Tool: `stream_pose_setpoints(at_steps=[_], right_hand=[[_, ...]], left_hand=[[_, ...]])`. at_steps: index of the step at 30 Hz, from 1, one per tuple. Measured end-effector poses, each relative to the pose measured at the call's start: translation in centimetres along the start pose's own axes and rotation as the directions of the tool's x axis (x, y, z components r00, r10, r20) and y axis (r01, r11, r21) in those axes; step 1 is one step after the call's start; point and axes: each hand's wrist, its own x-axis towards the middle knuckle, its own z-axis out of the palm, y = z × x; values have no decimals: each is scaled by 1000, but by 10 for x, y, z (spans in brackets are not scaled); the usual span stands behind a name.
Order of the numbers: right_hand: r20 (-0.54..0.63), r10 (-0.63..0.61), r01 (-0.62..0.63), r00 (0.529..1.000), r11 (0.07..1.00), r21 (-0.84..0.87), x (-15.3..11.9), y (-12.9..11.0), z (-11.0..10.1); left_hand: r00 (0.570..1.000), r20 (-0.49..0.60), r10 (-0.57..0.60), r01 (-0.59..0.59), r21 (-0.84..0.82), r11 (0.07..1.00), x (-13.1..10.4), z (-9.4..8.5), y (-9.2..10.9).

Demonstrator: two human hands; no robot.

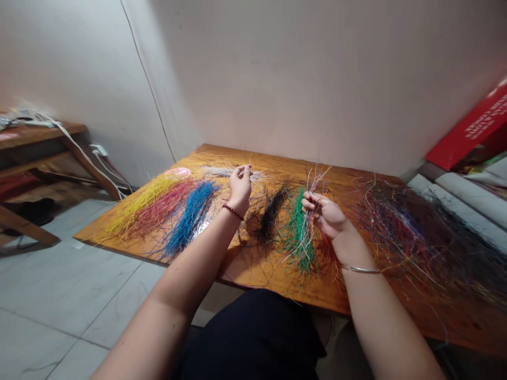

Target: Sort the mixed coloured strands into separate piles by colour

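Note:
My right hand (322, 212) is closed round a small bunch of mixed thin wires (304, 240), white and orange strands among them, held above the green wire pile (299, 227). Fingertips pinched together, my left hand (241, 184) is over the pale white wire pile (217, 171) at the back. Anything in that pinch is too thin to make out. Between the two hands lies a black wire pile (272, 214). Left of my forearm is a blue wire pile (192, 219), with red wires (166, 206) and yellow wires (137, 211) beyond it.
A large tangled heap of mixed wires (420, 232) covers the right of the wooden table (245, 272). Orange-red wires (330, 258) lie below my right hand. A red box (471, 126) stands at far right. Another wooden table (75, 129) with cables is at left.

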Motion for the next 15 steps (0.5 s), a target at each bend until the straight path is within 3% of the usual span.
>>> stream_pose_setpoints(at_steps=[4, 8, 12, 15], right_hand=[[13, -1, 1, 1000, 1000, -5, 0, 0, -2], [27, 15, -14, 1000, 1000, -13, 1, 1, -4], [33, 23, -22, 999, 1000, -8, 1, 1, -6], [30, 27, -27, 999, 1000, 3, 1, 0, -6]], left_hand=[[984, 179, 18, -51, 180, 982, 7, -8, 2], [958, 265, -109, 40, 253, 967, 12, -17, 7], [954, 197, -225, 180, 226, 957, 21, -24, 7], [984, 133, -115, 68, 321, 945, 30, -27, 1]])
